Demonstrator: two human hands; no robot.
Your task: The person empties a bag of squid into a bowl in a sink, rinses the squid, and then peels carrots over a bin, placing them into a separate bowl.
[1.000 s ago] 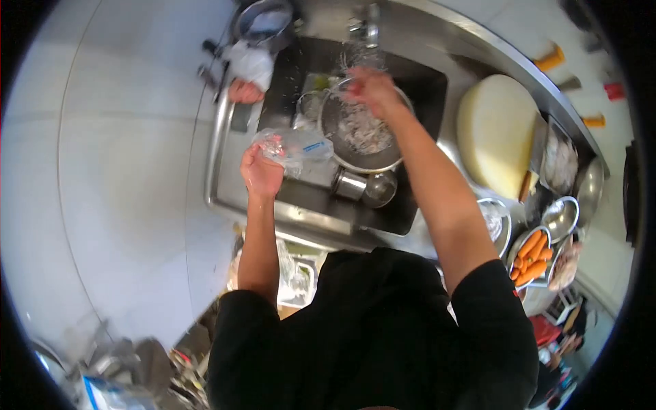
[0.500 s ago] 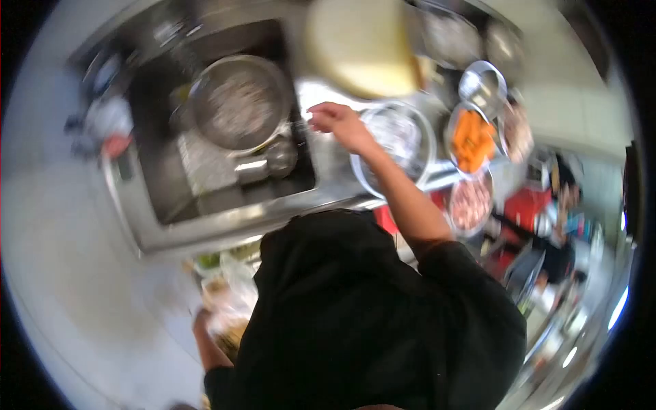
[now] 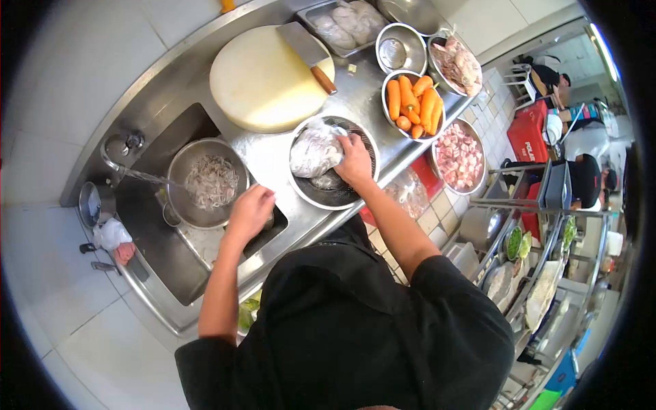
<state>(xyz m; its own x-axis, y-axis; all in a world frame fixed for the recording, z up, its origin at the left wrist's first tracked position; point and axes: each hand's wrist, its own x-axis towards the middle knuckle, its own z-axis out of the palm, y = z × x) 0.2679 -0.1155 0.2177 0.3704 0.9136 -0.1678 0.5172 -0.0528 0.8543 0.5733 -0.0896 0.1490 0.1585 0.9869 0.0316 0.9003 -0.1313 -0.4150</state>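
My right hand [image 3: 354, 162] grips the side of a clear plastic bag [image 3: 316, 149] with pale contents, which lies in a metal colander bowl [image 3: 342, 199] on the steel counter. Over the sink's right edge, my left hand [image 3: 251, 210] has its fingers curled together; whether anything is between them is too small to tell. Left of it, a metal bowl [image 3: 179, 164] holding greyish-pink strips [image 3: 212, 182] stands in the sink, and water runs from the tap [image 3: 113, 156] into it.
A round cutting board [image 3: 263, 82] carries a cleaver [image 3: 307, 51]. Beyond are a bowl of carrots [image 3: 413, 102], an empty-looking metal bowl [image 3: 400, 49], a bowl of meat [image 3: 456, 65] and a tray of bagged food [image 3: 348, 26]. Cubed meat [image 3: 458, 157] fills another bowl. People are at the far right.
My right hand has moved from the counter beside the sink to the bag in the colander. My left hand has come up from low by the plastic bags to the sink's edge.
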